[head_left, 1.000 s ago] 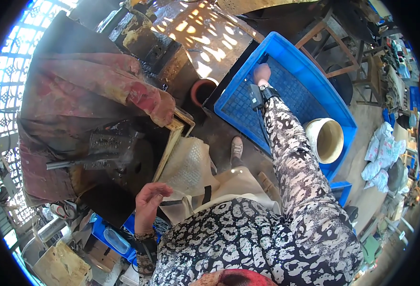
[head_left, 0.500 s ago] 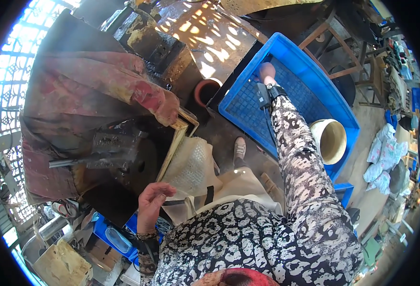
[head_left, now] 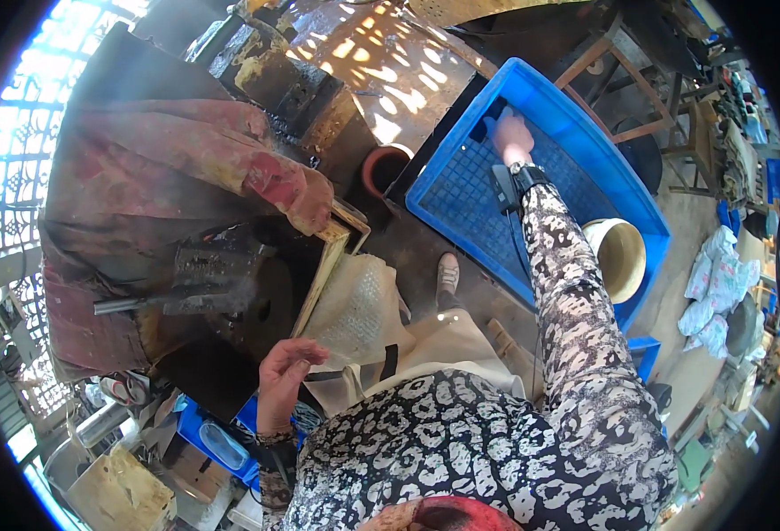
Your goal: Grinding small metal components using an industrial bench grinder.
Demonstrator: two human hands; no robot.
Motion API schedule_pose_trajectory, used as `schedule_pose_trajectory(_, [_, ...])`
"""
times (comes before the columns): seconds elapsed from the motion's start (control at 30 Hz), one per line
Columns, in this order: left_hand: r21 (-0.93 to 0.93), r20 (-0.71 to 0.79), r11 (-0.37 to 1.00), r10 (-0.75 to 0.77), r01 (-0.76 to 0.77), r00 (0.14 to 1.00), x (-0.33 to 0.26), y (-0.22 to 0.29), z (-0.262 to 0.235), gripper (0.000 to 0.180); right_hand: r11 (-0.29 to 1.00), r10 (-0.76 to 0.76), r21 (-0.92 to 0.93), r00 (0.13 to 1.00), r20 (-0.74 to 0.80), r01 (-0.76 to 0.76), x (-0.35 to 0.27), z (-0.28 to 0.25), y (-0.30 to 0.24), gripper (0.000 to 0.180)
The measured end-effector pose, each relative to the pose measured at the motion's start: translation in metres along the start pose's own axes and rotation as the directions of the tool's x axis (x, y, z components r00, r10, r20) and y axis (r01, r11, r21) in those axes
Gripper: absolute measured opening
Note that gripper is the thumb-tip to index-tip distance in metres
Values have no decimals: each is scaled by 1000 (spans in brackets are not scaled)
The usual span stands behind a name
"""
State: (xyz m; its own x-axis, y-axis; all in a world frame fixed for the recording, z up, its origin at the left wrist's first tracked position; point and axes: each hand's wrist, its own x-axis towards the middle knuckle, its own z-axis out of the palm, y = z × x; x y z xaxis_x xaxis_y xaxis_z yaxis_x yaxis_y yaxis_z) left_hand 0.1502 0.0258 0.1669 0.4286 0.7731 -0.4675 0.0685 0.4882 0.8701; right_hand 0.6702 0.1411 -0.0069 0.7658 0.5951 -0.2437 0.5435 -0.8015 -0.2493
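Note:
My right hand [head_left: 512, 137] reaches into a large blue plastic tub [head_left: 585, 133], low near its far left corner. Its fingers are curled beside a small dark patch, and what they grip cannot be made out. My left hand [head_left: 285, 376] is held in the air with half-bent fingers and nothing visible in it. It is just below the lower end of a wooden frame [head_left: 317, 283]. A sheet of bubble wrap [head_left: 355, 305] lies over the light apron right beside that hand.
A cream bucket [head_left: 620, 261] lies tilted in the tub's near right part. On the left stands a machine under a stained reddish cloth [head_left: 177, 159], with a metal bar [head_left: 133, 303] sticking out. A brown round pot [head_left: 386, 168] sits between machine and tub. Wooden stools [head_left: 620, 88] stand beyond the tub.
My right hand has moved slightly to the right inside the tub, and its forearm has shifted right with it. The left hand has stayed almost in place.

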Motion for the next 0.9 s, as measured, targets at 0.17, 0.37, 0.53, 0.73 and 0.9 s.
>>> schedule_pose_trajectory(0.17, [-18, -12, 1000, -4, 4, 1000, 0, 0, 4, 31, 936, -332, -189, 922, -198, 297, -2, 26, 17, 67])
schedule_pose_trajectory(0.37, [6, -31, 1000, 10, -10, 999, -2, -2, 5, 31, 865, -427, -356, 892, -151, 353, 0, 26, 20, 71])
schedule_pose_trajectory(0.53, [32, -59, 999, 43, -41, 997, -3, -4, 6, 33, 828, -384, -454, 923, -29, 330, -7, 6, 3, 75])
schedule_pose_trajectory(0.73, [24, -110, 997, 76, -74, 991, -8, -8, 4, 31, 877, -420, -276, 907, -39, 394, -8, 13, 8, 85])
schedule_pose_trajectory(0.9, [28, -138, 996, 83, -80, 987, -9, -13, 7, 29, 881, -428, -253, 902, -62, 400, -7, 21, 7, 86])
